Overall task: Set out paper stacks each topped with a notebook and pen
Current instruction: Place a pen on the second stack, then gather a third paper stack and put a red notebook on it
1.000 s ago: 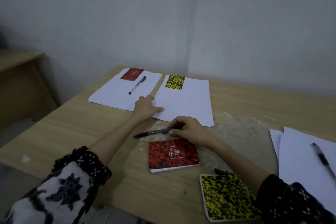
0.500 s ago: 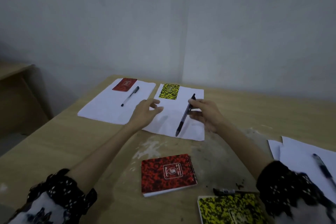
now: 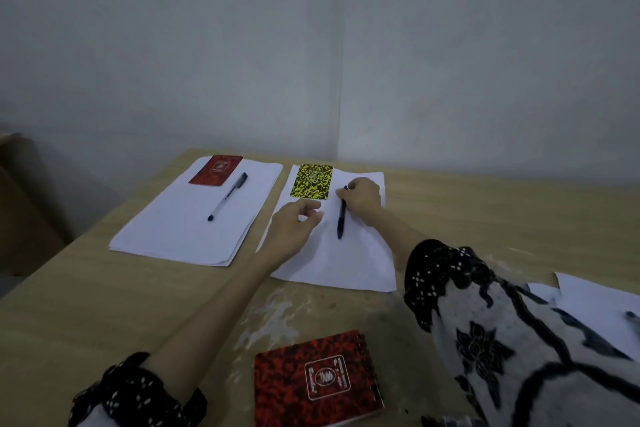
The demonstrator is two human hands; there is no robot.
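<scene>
Gripping pen top, right hand; left hand beside.

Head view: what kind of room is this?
Probably a plain office or meeting room: a bare pale wall, a light wooden table, and white paper stacks topped with a red spiral notebook.

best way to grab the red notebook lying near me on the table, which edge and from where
Take the red notebook by its long left edge, opposite the spiral binding on the right. It lies flat on the bare table, so probably come from above with the free left hand, thumb on the cover, fingers under the edge.
</scene>
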